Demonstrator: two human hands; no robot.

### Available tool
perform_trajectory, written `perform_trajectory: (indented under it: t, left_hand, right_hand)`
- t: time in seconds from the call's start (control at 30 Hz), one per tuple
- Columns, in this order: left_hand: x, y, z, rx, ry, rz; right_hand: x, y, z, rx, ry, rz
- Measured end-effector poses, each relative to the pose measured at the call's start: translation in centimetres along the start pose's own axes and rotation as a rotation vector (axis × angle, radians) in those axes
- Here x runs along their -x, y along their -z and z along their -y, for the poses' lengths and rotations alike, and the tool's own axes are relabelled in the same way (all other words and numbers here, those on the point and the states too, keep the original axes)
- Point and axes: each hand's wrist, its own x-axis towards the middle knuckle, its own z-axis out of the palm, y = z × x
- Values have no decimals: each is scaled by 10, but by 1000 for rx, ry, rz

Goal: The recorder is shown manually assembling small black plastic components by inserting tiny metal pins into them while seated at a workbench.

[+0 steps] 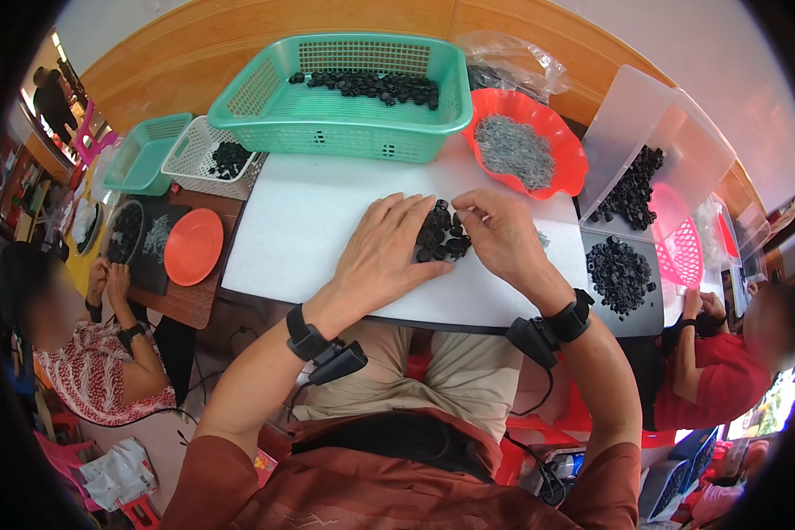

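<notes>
A small heap of round black plastic pieces (439, 237) lies on the white board between my two hands. Against its left side my left hand (384, 238) rests with fingers stretched out, the thumb reaching along the near edge of the heap. My right hand (502, 231) is at the heap's right edge, its thumb and fingers bent together in a pinch. What sits between those fingertips is too small and hidden to make out. A few small clear pieces (543, 239) lie just right of that hand.
Behind the white board (300, 216) stands a green basket (344, 141) with black pieces. A red scalloped bowl (570, 159) holds grey pieces. More black pieces (621, 276) lie at right beside a clear bin (693, 132). People work at left and right, near an orange plate (193, 247).
</notes>
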Motion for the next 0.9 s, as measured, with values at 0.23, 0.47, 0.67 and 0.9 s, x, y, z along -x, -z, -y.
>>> perform_trajectory:
  t: [0.23, 0.47, 0.67, 0.9]
  left_hand:
    - [2, 0, -1, -16, -42, -8]
    - [2, 1, -5, -68, -55, 19]
    - [3, 1, -6, -122, -81, 35]
    - [1, 0, -14, -178, -117, 34]
  right_hand:
    - [-1, 4, -12, 182, 301, 101]
    - [7, -1, -26, -87, 122, -7]
    - [13, -5, -36, -145, -4, -110]
    - [20, -3, -33, -341, -14, -117]
